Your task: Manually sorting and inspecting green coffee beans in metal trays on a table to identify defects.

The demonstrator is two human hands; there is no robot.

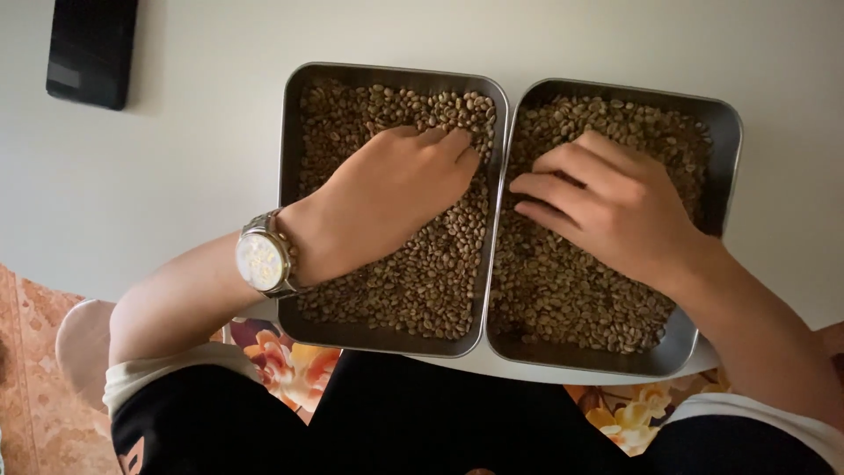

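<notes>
1. Head cam, top-down. Two rect. metal trays side by side on a white table [132, 176], long edges touching at centre.
2. Left tray [290, 132]: filled w/ pale greenish-brown beans [422, 273], layer covers most of the floor.
3. Right tray [725, 132]: same kind of beans, heap [563, 290] spread over nearly the whole bottom; bare metal shows at the near right corner.
4. Left hand [387, 198]: palm down on the beans in the left tray, upper half, fingers together and pointing toward the tray's right wall. Fingertips pressed into the beans. Not clenched; whether any bean is pinched underneath, can't tell.
5. Right hand [615, 211]: palm down on the beans in the right tray, fingers [563, 163] spread a bit and pointing left toward the shared tray edge. Loose, open posture, nothing visibly grasped; underside hidden.
6. Wristwatch [262, 260]: silver-tone band, pale round face, on the left wrist, over the left tray's left rim.
7. Black flat rect. object [90, 53] on the table, far upper left, well apart from trays.
8. Bottom of view: person's dark clothing, floral-pattern fabric [290, 361] under the table edge, patterned floor at left.
</notes>
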